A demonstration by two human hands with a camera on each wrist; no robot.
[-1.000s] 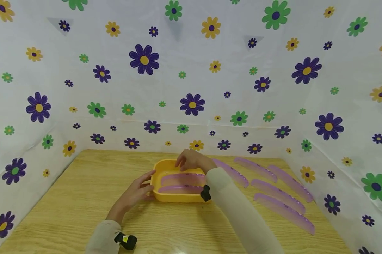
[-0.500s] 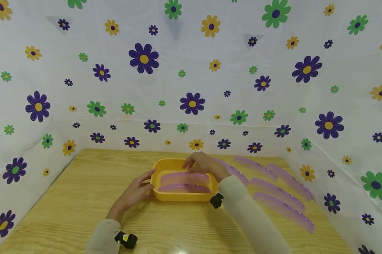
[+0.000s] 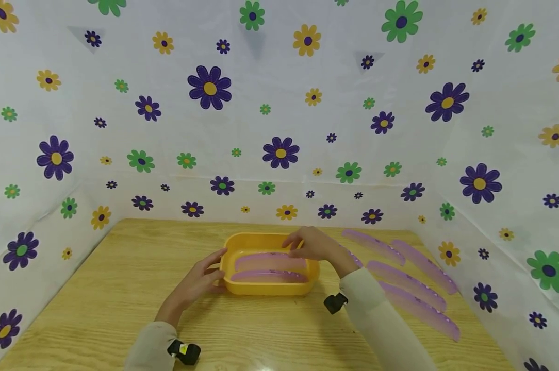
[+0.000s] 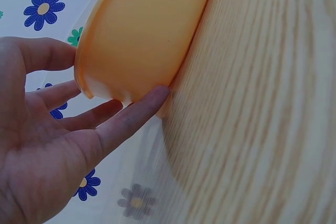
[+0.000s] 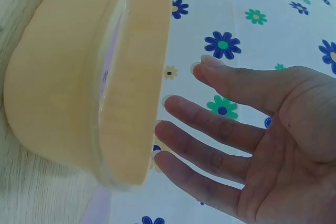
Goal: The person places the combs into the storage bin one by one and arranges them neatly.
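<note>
A yellow plastic basin (image 3: pixel 270 290) stands on the wooden table in the head view. Inside it lie two translucent purple combs, a back comb (image 3: pixel 265 261) and a front comb (image 3: pixel 266 277), roughly parallel. My left hand (image 3: pixel 199 278) touches the basin's left end; in the left wrist view its extended fingers (image 4: pixel 134 114) rest against the outer wall. Over the basin's right end hovers my right hand (image 3: pixel 315 245). The right wrist view shows that hand's fingers (image 5: pixel 207 148) spread and loosely bent beside the basin wall (image 5: pixel 52 82), holding nothing.
Several more purple combs lie slanted on the table's right side, among them a far comb (image 3: pixel 374 246) and a near comb (image 3: pixel 421 312). One comb (image 3: pixel 354 259) is partly hidden behind my right wrist. A flower-patterned sheet (image 3: pixel 242 123) walls the table's back and sides.
My right hand has moved rightward across the basin, from above its middle to its right end, uncovering the combs' right ends. The left hand, basin and combs stay in place.
</note>
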